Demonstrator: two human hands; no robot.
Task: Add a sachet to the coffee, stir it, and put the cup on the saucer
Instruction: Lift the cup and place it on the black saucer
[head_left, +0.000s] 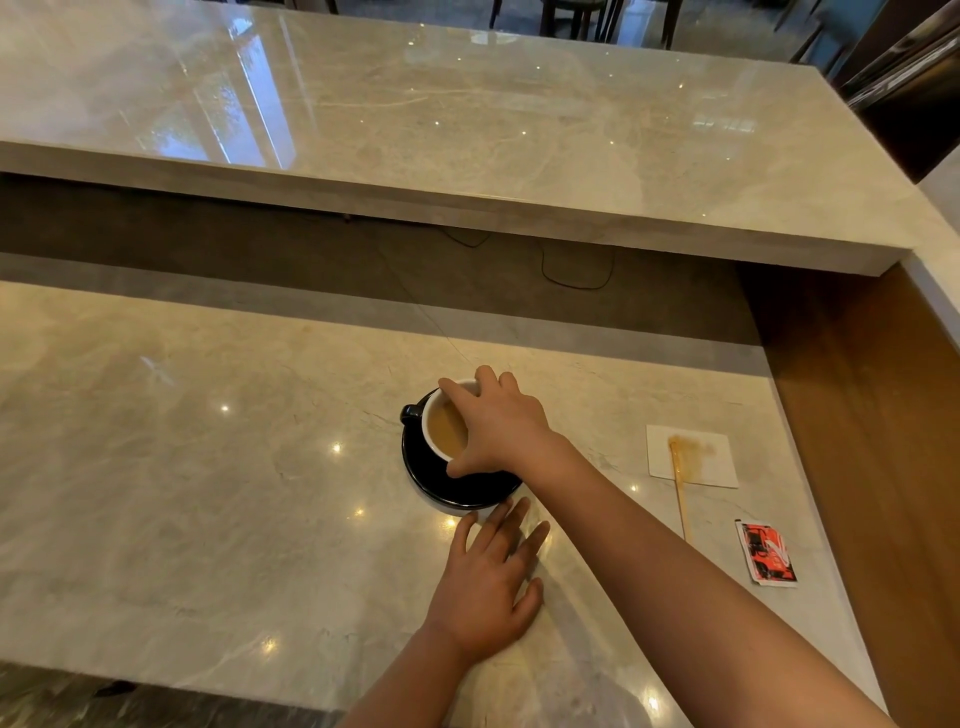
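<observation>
1. Black saucer (457, 491) already carries the cup (415, 413), so the last step looks nearly done; the right hand (496, 428) grips the cup by its rim from above, and I cannot tell whether the cup has fully settled.
2. Right of the saucer, a stained stirrer (679, 488) lies across a white napkin (719, 467), which suggests stirring is finished.
3. Further right of the saucer, a red sachet (768, 553) lies flat on the table (182, 493); whether it is emptied I cannot tell.
4. Inside the cup sits pale brown coffee (445, 430), filling it well up.
5. Just in front of the saucer, the left hand (488, 582) rests open, palm down on the table, holding nothing.
</observation>
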